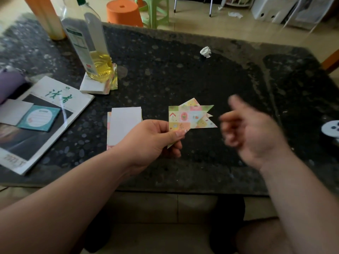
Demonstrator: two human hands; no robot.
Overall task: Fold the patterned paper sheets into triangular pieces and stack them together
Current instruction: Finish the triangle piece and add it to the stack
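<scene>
Left hand (pixel 152 138) pinches the pieces (pixel 190 116) by a corner; light, creased paper, may slide apart. Right hand (pixel 251 132), blurred, seems loose and empty.

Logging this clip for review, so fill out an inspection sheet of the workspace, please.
Surface: dark speckled stone table.
Job's things: folded patterned pieces, fanned together; sheet stack lying white side up.
Clutter: oil bottle on a paper block; magazine; teal notepad; crumpled paper ball.
Grippers: left hand pinches the folded patterned pieces; right hand blurred, loosely curled, holding nothing.
Cables: nothing seen.
Surroundings: orange stool, green stool on tiled floor.
</scene>
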